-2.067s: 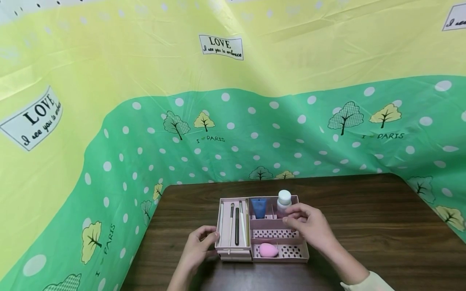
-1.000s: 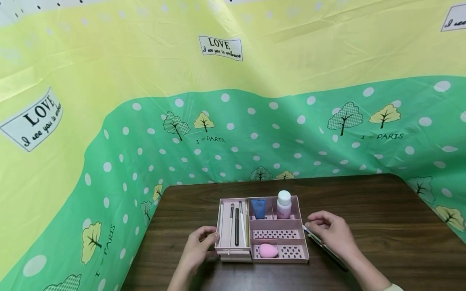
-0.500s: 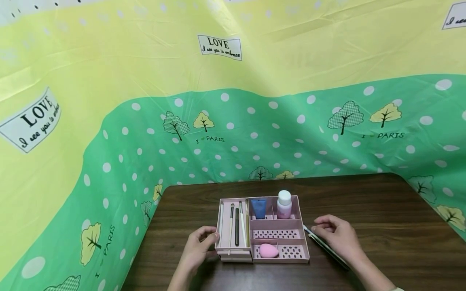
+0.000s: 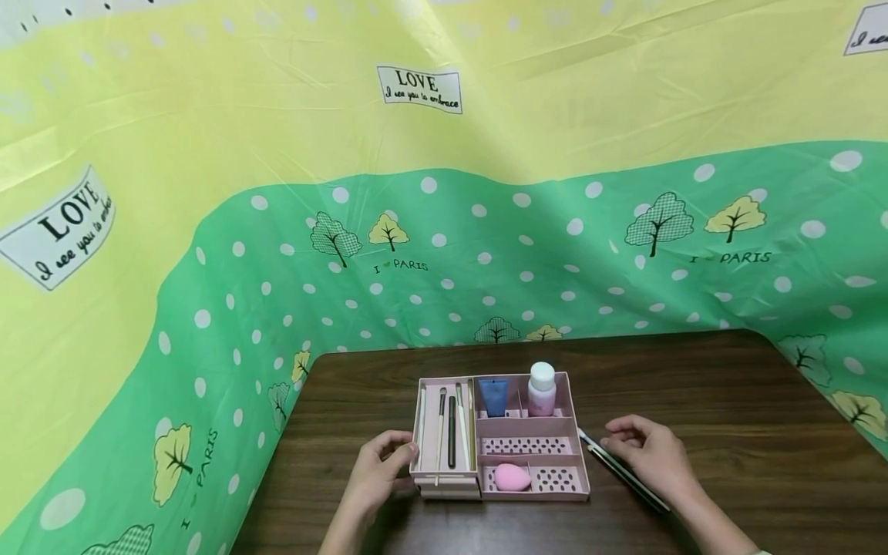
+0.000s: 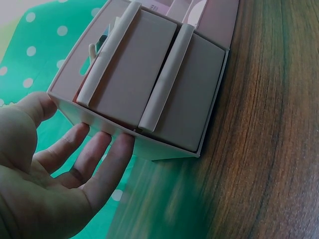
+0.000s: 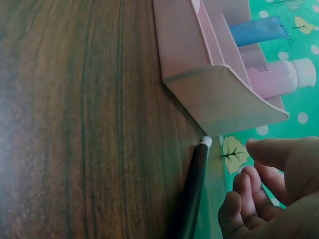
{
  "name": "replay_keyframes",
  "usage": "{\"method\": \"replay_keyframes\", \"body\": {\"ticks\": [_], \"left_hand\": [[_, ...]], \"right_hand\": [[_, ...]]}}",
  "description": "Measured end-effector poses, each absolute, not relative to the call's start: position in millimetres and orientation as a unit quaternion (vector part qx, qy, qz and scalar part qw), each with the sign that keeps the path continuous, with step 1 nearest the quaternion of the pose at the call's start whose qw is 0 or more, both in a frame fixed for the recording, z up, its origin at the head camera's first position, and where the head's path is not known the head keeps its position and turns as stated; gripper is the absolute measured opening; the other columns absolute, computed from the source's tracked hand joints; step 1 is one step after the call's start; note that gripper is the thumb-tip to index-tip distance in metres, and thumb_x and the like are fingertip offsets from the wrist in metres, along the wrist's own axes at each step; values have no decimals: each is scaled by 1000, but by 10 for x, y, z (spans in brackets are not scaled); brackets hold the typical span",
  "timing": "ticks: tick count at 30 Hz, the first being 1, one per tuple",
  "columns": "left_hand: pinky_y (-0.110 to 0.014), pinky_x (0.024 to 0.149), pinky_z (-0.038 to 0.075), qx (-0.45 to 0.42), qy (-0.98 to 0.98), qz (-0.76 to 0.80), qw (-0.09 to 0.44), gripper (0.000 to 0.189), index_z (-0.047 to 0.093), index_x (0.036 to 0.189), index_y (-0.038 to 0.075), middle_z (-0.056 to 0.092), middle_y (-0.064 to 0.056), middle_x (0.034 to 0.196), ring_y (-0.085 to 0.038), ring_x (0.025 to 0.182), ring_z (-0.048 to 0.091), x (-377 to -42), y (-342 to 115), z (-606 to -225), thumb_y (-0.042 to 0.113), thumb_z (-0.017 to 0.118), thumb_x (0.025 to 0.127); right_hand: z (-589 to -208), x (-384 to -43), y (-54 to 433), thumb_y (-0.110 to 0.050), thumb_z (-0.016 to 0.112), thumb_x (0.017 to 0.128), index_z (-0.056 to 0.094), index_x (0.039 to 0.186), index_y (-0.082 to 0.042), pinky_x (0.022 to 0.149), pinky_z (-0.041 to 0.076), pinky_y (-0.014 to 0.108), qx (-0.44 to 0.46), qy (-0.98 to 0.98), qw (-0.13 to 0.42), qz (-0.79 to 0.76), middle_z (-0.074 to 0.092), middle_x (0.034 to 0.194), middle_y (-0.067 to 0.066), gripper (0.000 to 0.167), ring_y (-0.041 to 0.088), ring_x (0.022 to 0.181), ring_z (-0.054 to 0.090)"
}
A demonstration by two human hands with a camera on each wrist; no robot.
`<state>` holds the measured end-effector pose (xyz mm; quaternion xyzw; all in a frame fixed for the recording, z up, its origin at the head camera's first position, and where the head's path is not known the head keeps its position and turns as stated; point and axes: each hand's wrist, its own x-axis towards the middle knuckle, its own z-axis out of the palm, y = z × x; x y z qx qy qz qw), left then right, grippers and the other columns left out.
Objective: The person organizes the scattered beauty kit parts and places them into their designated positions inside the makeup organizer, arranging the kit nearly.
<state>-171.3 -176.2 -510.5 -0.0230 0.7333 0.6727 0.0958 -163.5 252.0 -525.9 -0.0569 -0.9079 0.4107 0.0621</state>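
A pink makeup organizer (image 4: pixel 527 428) stands on the table, with drawers (image 5: pixel 137 67) at its front left. My left hand (image 4: pixel 378 470) holds its front left corner, thumb at the upper edge and fingers against the side wall. Makeup brushes and a black pencil (image 4: pixel 452 432) lie in the left top tray. Beyond the divider are a blue tube (image 4: pixel 494 398), a white-capped bottle (image 4: pixel 541 393) and a pink makeup sponge (image 4: pixel 512 478). My right hand (image 4: pixel 655 455) hovers by the right side, fingers loosely curled around nothing. Beside it lie slim dark sticks (image 4: pixel 627 479), one end white.
The dark wooden table (image 4: pixel 756 416) extends on both sides of the organizer. A green and yellow patterned curtain (image 4: pixel 486 254) hangs close behind its far edge. Two of the organizer's compartments show a spotted lining (image 4: pixel 525 446).
My right hand has withdrawn from the bottle to the right of the organizer, then drifted slightly farther right. The bottle stands in its compartment. My left hand keeps its place.
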Motion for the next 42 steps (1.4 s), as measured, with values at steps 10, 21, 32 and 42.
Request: {"method": "replay_keyframes", "body": {"ticks": [10, 21, 32, 42], "left_hand": [[-44, 78, 64, -24, 733, 673, 93, 35, 64, 125, -5, 64, -12, 106, -18, 89, 65, -1726, -1761, -5107, 17, 67, 97], [-45, 79, 65, -25, 733, 673, 95, 36, 64, 125, -5, 63, -12, 108, -18, 90, 65, -1730, -1764, -5113, 17, 67, 97], [-44, 79, 64, -27, 728, 678, 97, 36, 64, 125, -6, 63, -11, 106, -18, 88, 66, -1722, -1765, -5119, 16, 67, 97], [-45, 79, 64, -24, 729, 678, 95, 36, 63, 126, -6, 63, -13, 108, -18, 89, 66, -1710, -1766, -5118, 17, 67, 97]], "right_hand": [[-5367, -1653, 2576, -16, 79, 88, 74, 105, -4, 63, 50, 22, -53, -918, 37, 391, 74, 90, 1, 21, 8, 74, 63], [-5435, -1659, 2601, -18, 79, 87, 76, 98, -12, 63, 47, 25, -32, -931, 22, 362, 73, 85, -3, 13, 7, 73, 62], [-5454, -1671, 2586, -14, 79, 86, 76, 95, -13, 62, 46, 26, -27, -937, 28, 347, 72, 83, -5, 10, 7, 72, 62], [-5489, -1666, 2540, -9, 78, 84, 74, 90, -15, 60, 45, 26, -1, -948, 74, 310, 69, 77, -9, 10, 3, 68, 57]]}}
